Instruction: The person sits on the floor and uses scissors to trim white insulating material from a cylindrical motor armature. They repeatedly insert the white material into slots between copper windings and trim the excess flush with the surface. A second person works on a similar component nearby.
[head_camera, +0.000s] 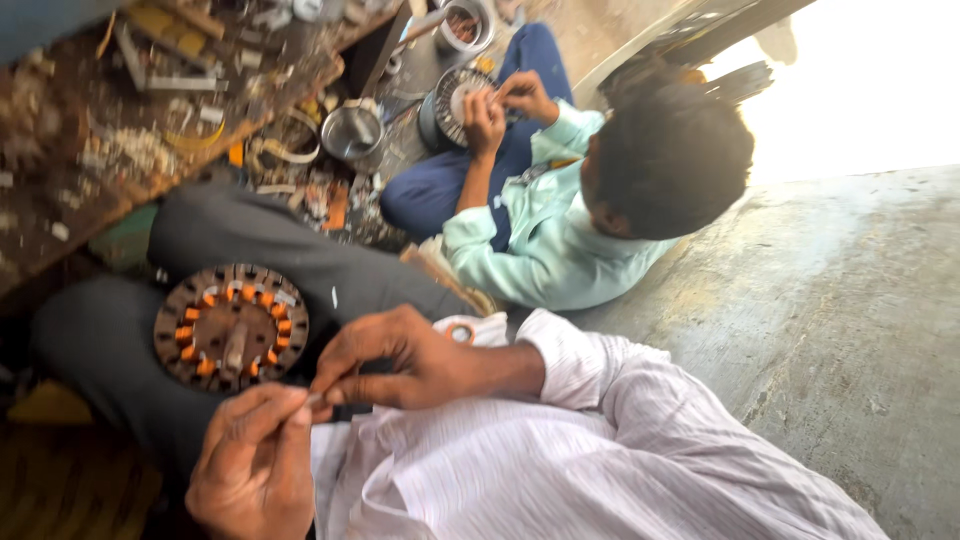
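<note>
A round rusty motor stator (231, 327) with orange-insulated slots lies on my grey-trousered leg (330, 270). Just beside it, my left hand (252, 465) and my right hand (400, 360) meet fingertip to fingertip. Both pinch a small thin pale piece (315, 398) between thumb and fingers; it is too small to say what it is. A white striped sleeve (570, 365) covers my right forearm. Neither hand touches the stator.
Another person in a pale green shirt (540, 240) sits close ahead, both hands on a second stator (455, 100). A cluttered wooden bench (130, 110), a steel bowl (352, 130) and scattered scrap lie beyond my leg. Bare concrete floor (830, 330) is on the right.
</note>
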